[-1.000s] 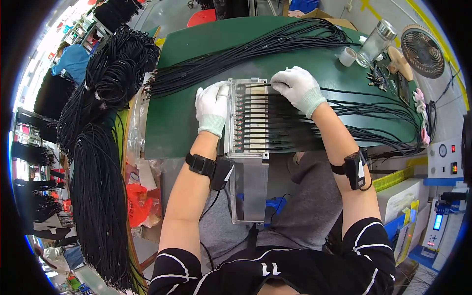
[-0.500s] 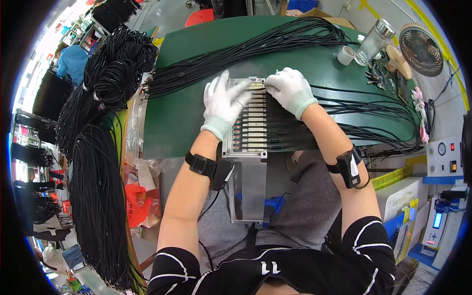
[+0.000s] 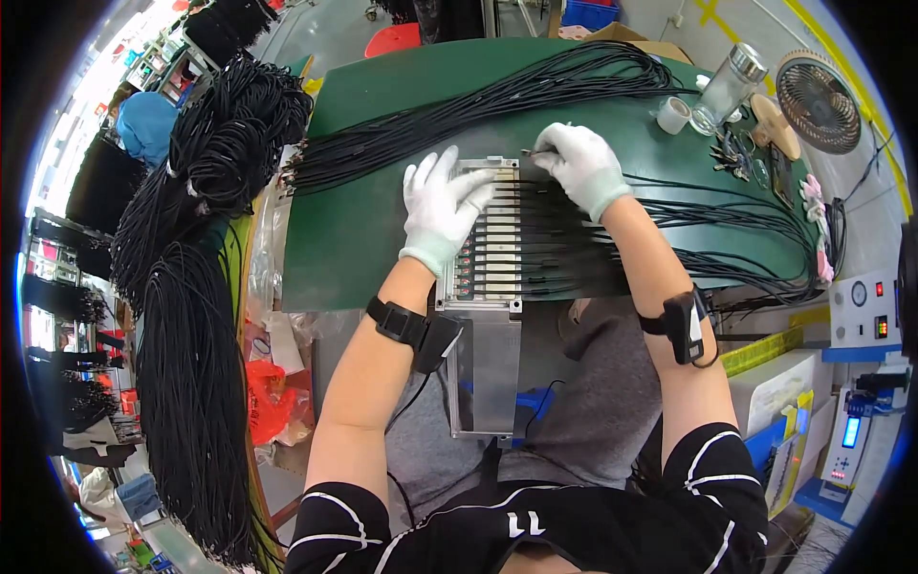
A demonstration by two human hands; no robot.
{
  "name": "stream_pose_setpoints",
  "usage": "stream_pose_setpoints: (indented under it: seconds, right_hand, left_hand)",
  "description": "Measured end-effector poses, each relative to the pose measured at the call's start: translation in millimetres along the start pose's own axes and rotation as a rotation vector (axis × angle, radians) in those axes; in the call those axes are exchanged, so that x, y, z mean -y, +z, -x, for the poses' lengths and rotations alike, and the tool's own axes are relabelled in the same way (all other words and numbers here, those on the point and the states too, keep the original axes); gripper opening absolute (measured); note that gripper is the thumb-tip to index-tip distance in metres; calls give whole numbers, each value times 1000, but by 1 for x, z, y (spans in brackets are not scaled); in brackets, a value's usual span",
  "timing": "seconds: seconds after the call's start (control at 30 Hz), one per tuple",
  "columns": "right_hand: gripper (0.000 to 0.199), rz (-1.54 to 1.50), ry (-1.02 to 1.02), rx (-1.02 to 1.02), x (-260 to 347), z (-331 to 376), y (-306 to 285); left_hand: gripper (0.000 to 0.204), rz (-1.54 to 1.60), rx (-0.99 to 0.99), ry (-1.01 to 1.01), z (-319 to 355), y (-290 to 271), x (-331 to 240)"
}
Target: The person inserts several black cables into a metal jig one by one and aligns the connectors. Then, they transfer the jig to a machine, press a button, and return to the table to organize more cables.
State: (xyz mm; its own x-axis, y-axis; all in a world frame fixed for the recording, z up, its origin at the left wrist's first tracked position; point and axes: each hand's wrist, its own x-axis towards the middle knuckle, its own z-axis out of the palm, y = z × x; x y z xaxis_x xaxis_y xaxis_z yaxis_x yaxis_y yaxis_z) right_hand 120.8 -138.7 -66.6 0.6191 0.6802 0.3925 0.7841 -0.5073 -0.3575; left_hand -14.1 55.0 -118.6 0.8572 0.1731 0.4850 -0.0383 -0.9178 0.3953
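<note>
A metal fixture (image 3: 488, 306) with a row of parallel slots stands upright in front of me, reaching over the table's near edge. Black cables (image 3: 564, 239) lie in several slots and run off to the right. My left hand (image 3: 440, 212), in a white glove, rests along the fixture's left side. Its fingers are spread, with the fingertips over the upper slots, and it holds nothing. Just beyond the fixture's upper right corner, my gloved right hand (image 3: 579, 165) pinches a black cable, whose small end (image 3: 526, 151) pokes out past the fingertips.
A long bundle of black cables (image 3: 478, 100) crosses the back of the green table (image 3: 363, 249). Thick cable coils (image 3: 196, 364) hang at the left. To the right are a glass jar (image 3: 732, 84), a tape roll (image 3: 673, 115), a fan (image 3: 818, 102) and a control box (image 3: 865, 306).
My right hand has moved up and to the right, off the fixture's top slots, and a cable end now shows at its fingertips. The left hand has shifted slightly right and down.
</note>
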Motion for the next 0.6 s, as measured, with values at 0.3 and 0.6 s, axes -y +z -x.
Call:
stream_pose_setpoints:
  seconds: [0.3,0.6]
  right_hand:
    - [18,-294,36,61,17,3,-1]
    - [16,6,-57,50,10,5,9]
  left_hand:
    - [18,615,-337,-138,-4,-2,9]
    - [23,152,-251,-250,-4,-10,12]
